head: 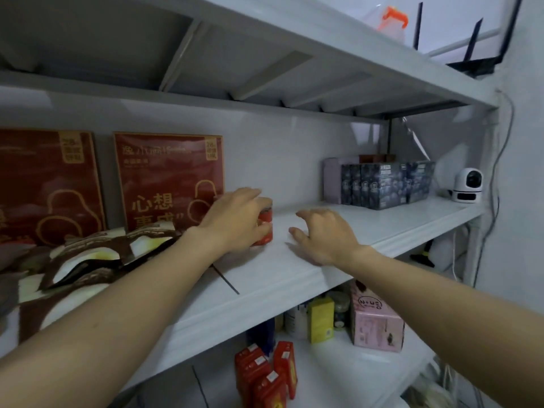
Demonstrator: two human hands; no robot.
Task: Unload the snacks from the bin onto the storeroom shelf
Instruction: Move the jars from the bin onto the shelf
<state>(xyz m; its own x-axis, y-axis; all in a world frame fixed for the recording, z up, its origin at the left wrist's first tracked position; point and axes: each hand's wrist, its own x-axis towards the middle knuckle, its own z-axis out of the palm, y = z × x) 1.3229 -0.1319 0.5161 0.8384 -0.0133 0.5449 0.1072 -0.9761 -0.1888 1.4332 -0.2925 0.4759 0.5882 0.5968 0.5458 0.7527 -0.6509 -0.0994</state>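
White metal storeroom shelf (294, 278), middle board, is filling most of the view. The bin is not showing anywhere.

Two tall red cardboard boxes with gold print (167, 178) are standing against the back wall at left. Brown-and-white soft snack packets (97, 260) are lying in a loose, overlapping heap in front of them. Dark patterned boxes (382, 184) are sitting in a row at far right, well apart from the hands, with bare board lying between.

Left hand (235, 219) is reaching in over the edge of the heap. Its grip is clamped around a small red snack pack (265, 228), fingers curling round the upper part. The pack is standing upright just beside the right-hand red box, its base at or just above the board; cannot tell which. Right hand (326, 237) is lying near the front lip, fingers spread and relaxed, grip apart, holding nothing.

Judgement: the placing step is looking nearly done. To finish it well:
- Be seating the base flat before loosening.
- Be keeping the pack clear of the slumping packets so nothing is nudging it over.
- Be drawing the fingers off sideways rather than dragging across the top.
- Be leaving the bare board to the right open for further packs.
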